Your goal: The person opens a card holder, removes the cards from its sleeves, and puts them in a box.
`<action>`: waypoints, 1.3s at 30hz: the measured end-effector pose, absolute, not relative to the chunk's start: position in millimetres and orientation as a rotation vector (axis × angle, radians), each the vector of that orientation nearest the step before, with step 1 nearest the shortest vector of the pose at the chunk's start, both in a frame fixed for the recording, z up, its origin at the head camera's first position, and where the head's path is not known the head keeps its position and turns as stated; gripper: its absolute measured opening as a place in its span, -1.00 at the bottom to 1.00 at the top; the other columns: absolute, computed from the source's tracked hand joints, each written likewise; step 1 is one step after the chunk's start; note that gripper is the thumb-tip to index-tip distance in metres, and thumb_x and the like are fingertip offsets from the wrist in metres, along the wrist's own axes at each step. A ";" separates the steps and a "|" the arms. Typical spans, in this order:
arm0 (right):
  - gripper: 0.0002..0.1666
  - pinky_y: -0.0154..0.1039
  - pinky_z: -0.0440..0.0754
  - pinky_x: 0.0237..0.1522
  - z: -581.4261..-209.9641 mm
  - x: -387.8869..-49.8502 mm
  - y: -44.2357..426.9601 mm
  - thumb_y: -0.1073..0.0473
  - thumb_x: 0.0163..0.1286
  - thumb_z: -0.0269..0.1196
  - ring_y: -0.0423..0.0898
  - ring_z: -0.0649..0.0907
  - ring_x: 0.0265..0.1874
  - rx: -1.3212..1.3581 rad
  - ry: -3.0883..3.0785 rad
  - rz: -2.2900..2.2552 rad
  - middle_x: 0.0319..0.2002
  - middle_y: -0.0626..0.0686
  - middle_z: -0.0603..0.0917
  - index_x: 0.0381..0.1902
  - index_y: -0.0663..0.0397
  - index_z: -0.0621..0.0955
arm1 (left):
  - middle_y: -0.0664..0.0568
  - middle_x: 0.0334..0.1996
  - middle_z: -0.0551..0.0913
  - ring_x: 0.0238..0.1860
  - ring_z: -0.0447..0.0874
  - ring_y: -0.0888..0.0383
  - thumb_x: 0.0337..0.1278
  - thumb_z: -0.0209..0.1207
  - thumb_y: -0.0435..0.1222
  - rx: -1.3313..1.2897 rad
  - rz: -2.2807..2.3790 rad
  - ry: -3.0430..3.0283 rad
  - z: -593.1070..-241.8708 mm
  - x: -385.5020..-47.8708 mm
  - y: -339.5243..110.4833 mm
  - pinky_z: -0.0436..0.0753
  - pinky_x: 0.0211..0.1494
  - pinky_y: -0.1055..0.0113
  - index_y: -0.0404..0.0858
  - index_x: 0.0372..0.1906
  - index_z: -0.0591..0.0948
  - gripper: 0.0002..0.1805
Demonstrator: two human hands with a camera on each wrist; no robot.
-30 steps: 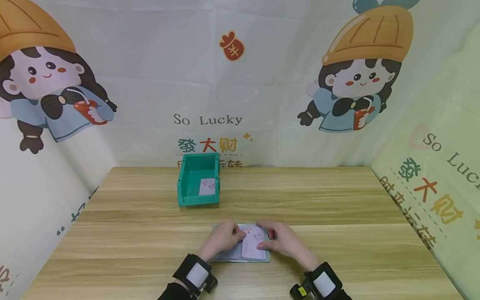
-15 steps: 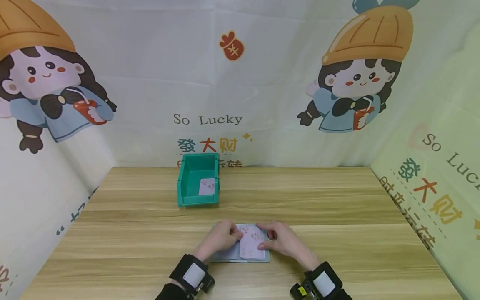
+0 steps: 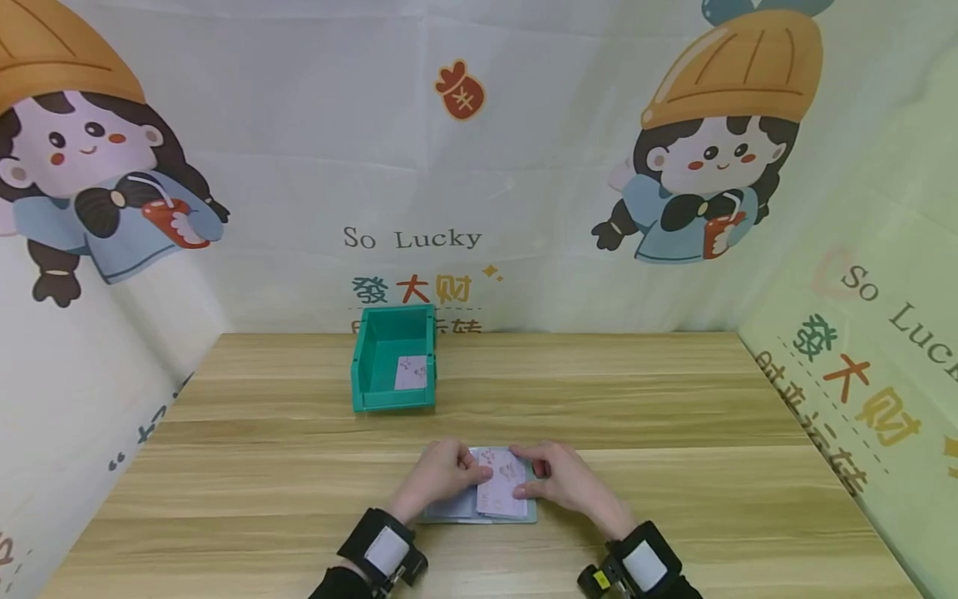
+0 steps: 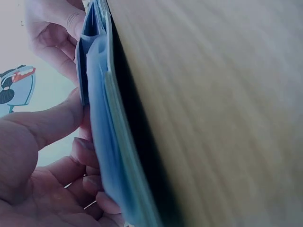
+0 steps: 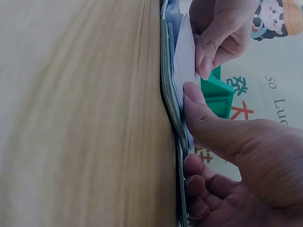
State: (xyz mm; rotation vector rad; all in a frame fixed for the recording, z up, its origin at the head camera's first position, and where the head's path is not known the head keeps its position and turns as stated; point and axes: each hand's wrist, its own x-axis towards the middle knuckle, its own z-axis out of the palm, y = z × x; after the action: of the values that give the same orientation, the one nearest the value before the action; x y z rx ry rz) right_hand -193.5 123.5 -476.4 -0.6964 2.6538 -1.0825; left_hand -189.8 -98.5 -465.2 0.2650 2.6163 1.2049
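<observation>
A thin pale-blue card holder (image 3: 458, 509) with soft sleeves lies spread on the table. On its right half is a pink patterned card (image 3: 500, 491), its near edge slightly tilted. My left hand (image 3: 445, 472) pinches the card's left edge between thumb and fingers. My right hand (image 3: 561, 478) grips the right side, thumb on the card's edge and forefinger at the top corner. In the left wrist view the card (image 4: 81, 71) stands a little off the sleeves (image 4: 102, 104). The right wrist view shows my right thumb (image 5: 195, 97) pressing the card's face.
A green open-topped bin (image 3: 392, 399) stands at the back of the wooden table (image 3: 636, 391), left of centre. Another pink patterned card (image 3: 411, 373) lies inside it. A printed cloth (image 3: 539, 183) hangs behind and along both sides.
The pink card has shifted slightly left on the holder. My left hand has moved a little while keeping its pinch. The right hand stays nearly still. The head view has shifted very slightly.
</observation>
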 end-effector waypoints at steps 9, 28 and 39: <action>-0.30 -0.43 0.22 -0.48 -476.0 -193.9 122.4 0.10 0.16 0.49 -0.32 0.32 -0.55 -0.712 2.663 -1.063 -0.56 -0.14 0.37 0.25 0.22 0.59 | 0.18 -0.73 0.41 -0.63 0.34 0.24 0.18 0.36 -0.23 0.253 1.196 2.624 -459.9 -188.4 -99.8 0.22 -0.52 0.41 -0.27 -0.64 0.64 -0.67; -0.31 -0.42 0.21 -0.48 -475.2 -194.2 122.8 0.11 0.16 0.49 -0.29 0.32 -0.55 -0.704 2.663 -1.050 -0.55 -0.14 0.37 0.24 0.23 0.60 | 0.10 -0.61 0.61 -0.55 0.48 0.23 0.18 0.29 -0.27 0.171 1.300 2.574 -454.6 -190.2 -115.3 0.40 -0.46 0.40 -0.31 -0.43 0.68 -0.82; -0.30 -0.42 0.20 -0.48 -476.2 -194.5 122.7 0.11 0.15 0.50 -0.29 0.31 -0.55 -0.702 2.670 -1.053 -0.55 -0.14 0.36 0.23 0.24 0.60 | 0.02 -0.54 0.69 -0.50 0.57 0.23 0.19 0.27 -0.37 0.111 1.364 2.587 -443.2 -191.5 -123.4 0.50 -0.44 0.41 -0.41 -0.27 0.71 -0.86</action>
State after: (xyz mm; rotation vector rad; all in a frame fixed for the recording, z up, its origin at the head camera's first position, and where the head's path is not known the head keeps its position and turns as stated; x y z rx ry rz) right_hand -194.5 122.7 -476.2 -0.7019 2.6703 -1.0527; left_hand -191.5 -123.4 -443.2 0.1110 2.5871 1.3641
